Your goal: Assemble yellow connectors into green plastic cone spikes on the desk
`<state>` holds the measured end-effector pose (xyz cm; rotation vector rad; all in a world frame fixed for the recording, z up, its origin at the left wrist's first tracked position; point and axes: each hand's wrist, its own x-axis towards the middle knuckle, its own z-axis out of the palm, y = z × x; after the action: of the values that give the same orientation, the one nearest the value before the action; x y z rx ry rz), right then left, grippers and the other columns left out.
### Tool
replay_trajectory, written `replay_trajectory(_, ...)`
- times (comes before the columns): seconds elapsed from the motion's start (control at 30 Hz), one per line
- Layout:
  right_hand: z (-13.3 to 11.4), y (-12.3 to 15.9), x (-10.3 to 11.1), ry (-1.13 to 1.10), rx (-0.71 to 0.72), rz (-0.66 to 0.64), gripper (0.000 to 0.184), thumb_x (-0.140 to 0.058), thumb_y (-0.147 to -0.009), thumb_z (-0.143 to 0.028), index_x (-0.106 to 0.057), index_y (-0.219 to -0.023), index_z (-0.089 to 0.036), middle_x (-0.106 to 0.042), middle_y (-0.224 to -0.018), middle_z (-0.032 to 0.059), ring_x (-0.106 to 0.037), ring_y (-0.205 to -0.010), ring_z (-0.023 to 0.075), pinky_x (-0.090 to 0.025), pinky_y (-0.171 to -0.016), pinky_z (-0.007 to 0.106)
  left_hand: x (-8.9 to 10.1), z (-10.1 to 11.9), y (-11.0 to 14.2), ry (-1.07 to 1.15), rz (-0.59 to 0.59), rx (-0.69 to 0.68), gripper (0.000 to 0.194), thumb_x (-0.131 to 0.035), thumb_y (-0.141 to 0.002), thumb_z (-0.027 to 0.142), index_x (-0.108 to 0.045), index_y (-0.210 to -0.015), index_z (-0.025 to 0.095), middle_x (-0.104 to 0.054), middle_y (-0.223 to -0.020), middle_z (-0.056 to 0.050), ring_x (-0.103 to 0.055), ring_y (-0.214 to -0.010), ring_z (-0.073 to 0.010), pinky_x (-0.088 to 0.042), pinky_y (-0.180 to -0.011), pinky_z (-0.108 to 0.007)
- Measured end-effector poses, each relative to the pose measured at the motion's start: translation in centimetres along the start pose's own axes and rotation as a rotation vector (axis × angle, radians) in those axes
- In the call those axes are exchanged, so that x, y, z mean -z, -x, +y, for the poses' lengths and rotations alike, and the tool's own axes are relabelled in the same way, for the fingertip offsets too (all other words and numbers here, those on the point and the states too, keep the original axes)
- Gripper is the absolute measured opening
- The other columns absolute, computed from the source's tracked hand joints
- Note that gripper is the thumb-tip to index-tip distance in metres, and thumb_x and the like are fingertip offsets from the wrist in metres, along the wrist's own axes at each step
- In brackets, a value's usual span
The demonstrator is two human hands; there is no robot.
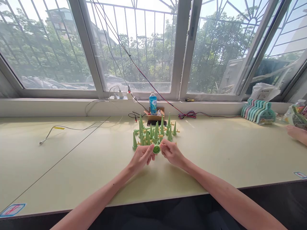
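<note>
At the far left, a white paper sticker with red and blue markings [12,210] lies at the front edge of the pale yellow-green tabletop [81,179]. Behind it, a thin grey cable with a yellow tag [53,127] trails across the surface. A white power strip [118,97] sits on the sill. At the middle, the left hand [142,155] has its thumb and fingers closed on a round, hollow green plastic piece [156,149], whose open end faces the camera, in front of a cluster of upright green plastic cones with yellow side stems [156,131]. Behind the cluster, a blue-labelled clear bottle [153,103] stands at a small brown cardboard box [155,118]. The right hand [172,154] is curled beside the piece's right side; whether its fingers grip anything cannot be told. Further right are a coil of red-and-black wire [189,114], a row of pastel plastic frames [258,111] and another person's hand [295,132].
</note>
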<state>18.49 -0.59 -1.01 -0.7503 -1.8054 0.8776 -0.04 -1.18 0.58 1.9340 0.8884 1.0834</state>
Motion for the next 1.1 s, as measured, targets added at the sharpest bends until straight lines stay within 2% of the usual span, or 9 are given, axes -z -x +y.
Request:
replay_trajectory(0.17,0.1,0.0,0.0,-0.002,-0.008,-0.004,0.033,-0.040,-0.100,-0.042,-0.039,-0.074,-0.021,-0.038,-0.056,-0.0060,-0.031,-0.048,0.0092,-0.026,-0.047,0.023,0.3,-0.2,0.1,-0.051,-0.010,-0.049,0.059,-0.041,-0.097,0.055,-0.058,-0.057,0.013,-0.047,-0.041,0.002,-0.041,-0.038,-0.0072,-0.034,-0.046,-0.021)
replay_trajectory(0.4,0.6,-0.1,0.1,-0.038,-0.020,-0.013,0.033,-0.041,-0.099,-0.044,-0.039,-0.076,-0.022,-0.035,-0.056,-0.0065,-0.030,-0.048,0.0096,-0.025,-0.046,0.023,0.1,0.7,0.2,-0.028,0.005,-0.066,0.050,-0.052,-0.092,0.050,-0.045,-0.056,0.016,-0.040,-0.045,0.005,-0.041,-0.043,-0.0074,-0.039,-0.050,-0.022)
replay_trajectory(0.6,1.0,-0.1,0.2,-0.056,-0.037,-0.010,0.034,-0.041,-0.099,-0.046,-0.038,-0.075,-0.022,-0.031,-0.054,-0.0074,-0.027,-0.046,0.0094,-0.023,-0.045,0.023,0.1,0.7,0.1,-0.112,-0.019,-0.084,0.041,-0.057,-0.090,0.042,-0.038,-0.063,0.018,-0.034,-0.050,0.007,-0.034,-0.043,-0.0060,-0.025,-0.043,-0.020)
replay_trajectory(0.77,1.0,-0.3,0.2,-0.053,-0.028,0.000,0.037,-0.040,-0.100,-0.047,-0.036,-0.073,-0.022,-0.033,-0.057,-0.0063,-0.029,-0.047,0.0092,-0.025,-0.045,0.023,0.0,0.0,0.0,-0.207,0.003,-0.149,0.030,-0.059,-0.090,0.035,-0.039,-0.074,0.019,-0.029,-0.054,0.009,-0.030,-0.044,-0.0051,-0.024,-0.044,-0.019)
replay_trajectory(0.9,0.8,-0.3,0.1,-0.047,-0.032,0.016,0.040,-0.040,-0.100,-0.049,-0.035,-0.071,-0.022,-0.035,-0.057,-0.0061,-0.030,-0.047,0.0089,-0.026,-0.045,0.023,-0.1,-0.4,0.0,-0.256,0.041,-0.263,0.026,-0.059,-0.090,0.032,-0.044,-0.075,0.017,-0.037,-0.071,0.005,-0.033,-0.046,-0.0028,-0.028,-0.042,-0.018)
replay_trajectory(1.0,0.6,-0.2,0.0,-0.041,-0.038,0.021,0.042,-0.039,-0.100,-0.050,-0.034,-0.069,-0.022,-0.035,-0.056,-0.0064,-0.030,-0.047,0.0088,-0.027,-0.045,0.023,-0.2,-0.6,0.0,-0.294,0.045,-0.312,0.014,-0.058,-0.091,0.030,-0.055,-0.089,0.016,-0.047,-0.085,0.000,-0.038,-0.047,-0.0021,-0.035,-0.043,-0.018)
replay_trajectory(1.1,0.4,-0.2,0.0,-0.026,-0.040,0.027,0.043,-0.038,-0.100,-0.051,-0.034,-0.069,-0.022,-0.036,-0.054,-0.0062,-0.031,-0.047,0.0088,-0.028,-0.045,0.023,-0.1,-0.8,0.1,-0.329,0.052,-0.337,0.015,-0.056,-0.092,0.029,-0.060,-0.101,0.017,-0.054,-0.094,-0.004,-0.042,-0.049,-0.0027,-0.040,-0.046,-0.019)
